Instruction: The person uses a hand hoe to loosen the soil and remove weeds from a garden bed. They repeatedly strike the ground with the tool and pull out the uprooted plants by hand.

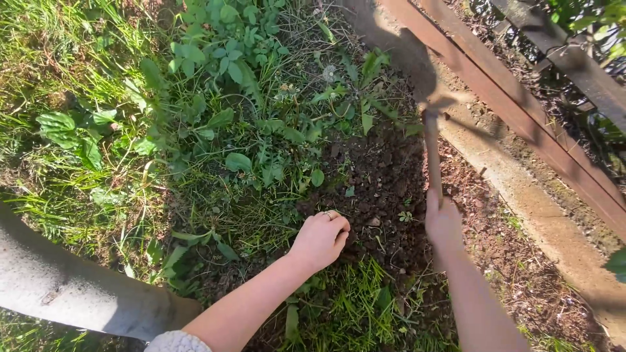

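The right hand (443, 218) clamped its fingers on an upright wooden tool handle (432, 153), while the left hand (321, 238) curled fingers into crumbly dark soil (385, 182).

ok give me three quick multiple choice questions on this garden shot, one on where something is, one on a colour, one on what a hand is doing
1. Where does the left hand rest?
A. on the wooden fence
B. at the edge of the dark soil patch, beside the weeds
C. on the grey trunk

2. What colour are the fence rails?
A. reddish brown
B. white
C. blue

3. What is the right hand doing?
A. lying open and flat on the grass
B. gripping a tool handle that stands up from the soil
C. holding a leaf

Answers: 1 B, the curled fingers sit where soil meets the leafy weeds. 2 A, the sunlit boards look rusty brown. 3 B, the fist is closed around the handle's lower end.
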